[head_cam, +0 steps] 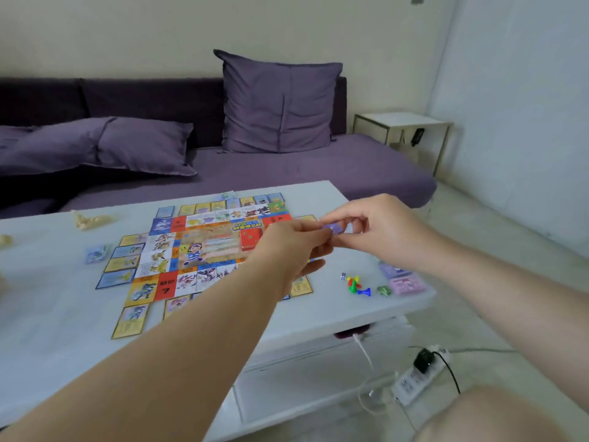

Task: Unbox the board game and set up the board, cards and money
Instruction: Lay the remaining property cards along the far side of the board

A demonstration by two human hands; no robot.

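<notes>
Both of your hands meet over the right edge of the board [207, 247], pinching a small purple packet [334, 228] between them; whether it is notes or cards is too blurred to tell. Your left hand [293, 242] curls its fingers round the packet's left end, and your right hand [376, 226] nips the right end between thumb and forefinger. The packet is held in the air, its long axis running side to side from one set of fingertips to the other.

Lower right of the packet, on the white table [63, 330], lie the money piles [404, 282], purple and pink, nearer your right hand than your left. If the packet belongs there, the right hand has the shorter path. Between the board and those piles stand the coloured pawns [355, 283] and a die [343, 275], likely to scatter if a wrist sweeps low.

Cards [130, 320] already ring the board, and a red deck [251, 239] sits on its centre, just behind your left knuckles. A purple sofa [318, 173] stands beyond the table.
</notes>
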